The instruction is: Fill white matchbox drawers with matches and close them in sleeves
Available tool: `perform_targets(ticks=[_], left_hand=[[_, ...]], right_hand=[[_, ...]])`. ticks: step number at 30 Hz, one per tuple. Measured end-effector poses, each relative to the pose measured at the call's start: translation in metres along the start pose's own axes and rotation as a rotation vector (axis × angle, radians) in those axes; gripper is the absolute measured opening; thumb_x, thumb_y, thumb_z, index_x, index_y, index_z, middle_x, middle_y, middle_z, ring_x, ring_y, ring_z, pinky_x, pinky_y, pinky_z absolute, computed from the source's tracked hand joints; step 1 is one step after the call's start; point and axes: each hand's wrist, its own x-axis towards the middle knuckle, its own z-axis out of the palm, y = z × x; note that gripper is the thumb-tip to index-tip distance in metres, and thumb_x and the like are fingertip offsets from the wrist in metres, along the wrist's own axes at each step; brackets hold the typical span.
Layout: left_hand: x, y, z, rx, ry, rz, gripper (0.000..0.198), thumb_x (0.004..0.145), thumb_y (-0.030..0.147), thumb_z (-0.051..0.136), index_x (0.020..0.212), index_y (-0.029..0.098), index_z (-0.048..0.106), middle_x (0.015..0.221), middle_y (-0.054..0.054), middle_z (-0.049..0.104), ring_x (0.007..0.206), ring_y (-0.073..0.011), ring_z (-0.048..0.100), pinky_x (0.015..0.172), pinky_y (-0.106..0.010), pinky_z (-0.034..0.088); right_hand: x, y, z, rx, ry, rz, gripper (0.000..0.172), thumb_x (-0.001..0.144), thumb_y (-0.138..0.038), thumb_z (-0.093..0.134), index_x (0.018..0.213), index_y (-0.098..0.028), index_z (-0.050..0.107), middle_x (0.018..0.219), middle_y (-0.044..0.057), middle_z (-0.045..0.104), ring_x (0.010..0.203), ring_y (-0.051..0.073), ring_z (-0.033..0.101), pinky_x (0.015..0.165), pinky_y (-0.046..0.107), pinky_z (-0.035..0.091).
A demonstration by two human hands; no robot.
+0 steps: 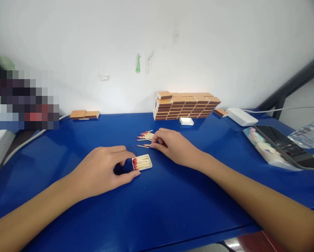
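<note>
My left hand [104,171] rests on the blue table [157,210], thumb and forefinger pinching the end of a small open matchbox tray [142,162] filled with red-tipped matches. My right hand [172,145] lies just right of it, its fingers curled and pressed on a small loose pile of matches [145,136]; the fingertips touch one match lying apart from the pile. Whether a match is held between the fingers is hidden.
A stack of several brown matchboxes [185,105] stands against the white wall. A white empty tray [186,121] lies before it. Two matchboxes [85,114] sit back left. A white power adapter [241,116], a phone [285,145] and a plastic bag lie at right.
</note>
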Motion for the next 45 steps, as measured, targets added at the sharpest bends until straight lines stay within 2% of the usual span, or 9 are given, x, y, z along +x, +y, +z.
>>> perform_targets(ticks=[6, 11, 18, 24, 29, 37, 39, 41, 45], left_hand=[[0.0, 0.0, 0.0, 0.003, 0.021, 0.007, 0.023, 0.096, 0.043, 0.074, 0.111, 0.026, 0.079, 0.077, 0.005, 0.064, 0.059, -0.0094, 0.054, 0.056, -0.024, 0.04], [-0.001, 0.0, -0.001, -0.001, 0.028, 0.009, 0.022, 0.095, 0.041, 0.076, 0.111, 0.026, 0.08, 0.078, 0.005, 0.065, 0.059, -0.009, 0.055, 0.056, -0.024, 0.04], [0.0, -0.001, 0.001, 0.002, 0.041, 0.03, 0.022, 0.097, 0.042, 0.074, 0.11, 0.025, 0.08, 0.077, 0.004, 0.064, 0.06, -0.0093, 0.054, 0.057, -0.024, 0.041], [-0.001, -0.002, 0.002, -0.008, 0.037, 0.028, 0.022, 0.097, 0.042, 0.074, 0.112, 0.026, 0.08, 0.078, 0.004, 0.065, 0.059, -0.0095, 0.054, 0.057, -0.024, 0.041], [-0.001, -0.001, 0.001, -0.008, 0.041, 0.03, 0.021, 0.096, 0.04, 0.076, 0.11, 0.025, 0.079, 0.078, 0.004, 0.065, 0.059, -0.0095, 0.054, 0.056, -0.023, 0.041], [-0.001, 0.0, 0.0, -0.01, 0.051, 0.056, 0.02, 0.096, 0.039, 0.075, 0.109, 0.024, 0.079, 0.077, 0.004, 0.064, 0.06, -0.0093, 0.055, 0.056, -0.023, 0.041], [-0.001, 0.0, 0.0, -0.013, 0.046, 0.054, 0.02, 0.096, 0.039, 0.076, 0.109, 0.024, 0.079, 0.077, 0.004, 0.065, 0.059, -0.0093, 0.054, 0.056, -0.023, 0.041], [-0.001, 0.001, -0.001, -0.013, 0.04, 0.051, 0.021, 0.095, 0.038, 0.076, 0.11, 0.024, 0.079, 0.077, 0.004, 0.065, 0.059, -0.0091, 0.054, 0.055, -0.023, 0.041], [0.0, 0.002, 0.0, -0.018, 0.033, 0.053, 0.024, 0.097, 0.039, 0.074, 0.116, 0.024, 0.08, 0.078, 0.003, 0.065, 0.06, -0.0097, 0.056, 0.055, -0.023, 0.042]], right_hand=[[-0.002, -0.002, -0.004, 0.014, -0.027, 0.033, 0.019, 0.105, -0.025, 0.067, 0.087, -0.02, 0.062, 0.094, 0.002, 0.063, 0.079, 0.016, 0.056, 0.071, 0.03, 0.038], [-0.01, -0.012, -0.01, 0.085, 0.018, -0.077, 0.016, 0.106, -0.027, 0.065, 0.092, -0.02, 0.064, 0.094, 0.001, 0.064, 0.079, 0.015, 0.056, 0.072, 0.029, 0.04], [-0.022, -0.034, -0.006, 0.134, -0.12, -0.175, 0.01, 0.104, -0.022, 0.069, 0.095, -0.019, 0.069, 0.085, -0.001, 0.063, 0.077, 0.014, 0.054, 0.069, 0.028, 0.038], [-0.021, -0.03, -0.007, 0.142, -0.077, -0.204, 0.01, 0.102, -0.023, 0.07, 0.094, -0.019, 0.073, 0.075, -0.002, 0.059, 0.071, 0.013, 0.053, 0.066, 0.028, 0.037], [-0.021, -0.029, -0.007, 0.146, -0.121, -0.237, 0.006, 0.097, -0.015, 0.072, 0.093, -0.018, 0.072, 0.078, -0.003, 0.058, 0.072, 0.012, 0.051, 0.066, 0.028, 0.037], [-0.023, -0.027, -0.006, 0.237, -0.148, -0.301, 0.01, 0.1, -0.019, 0.069, 0.103, -0.021, 0.078, 0.084, -0.001, 0.06, 0.068, 0.011, 0.052, 0.064, 0.027, 0.041], [-0.021, -0.026, -0.006, 0.263, -0.118, -0.295, 0.009, 0.101, -0.022, 0.07, 0.099, -0.021, 0.079, 0.077, -0.003, 0.058, 0.066, 0.011, 0.051, 0.062, 0.026, 0.041], [-0.018, -0.024, -0.003, 0.256, -0.017, -0.245, 0.011, 0.101, -0.024, 0.069, 0.094, -0.02, 0.077, 0.069, -0.004, 0.053, 0.064, 0.011, 0.049, 0.061, 0.027, 0.039], [-0.009, -0.012, 0.003, 0.13, 0.073, -0.158, 0.007, 0.1, -0.02, 0.07, 0.103, -0.02, 0.076, 0.075, -0.003, 0.057, 0.066, 0.012, 0.05, 0.062, 0.027, 0.038]])
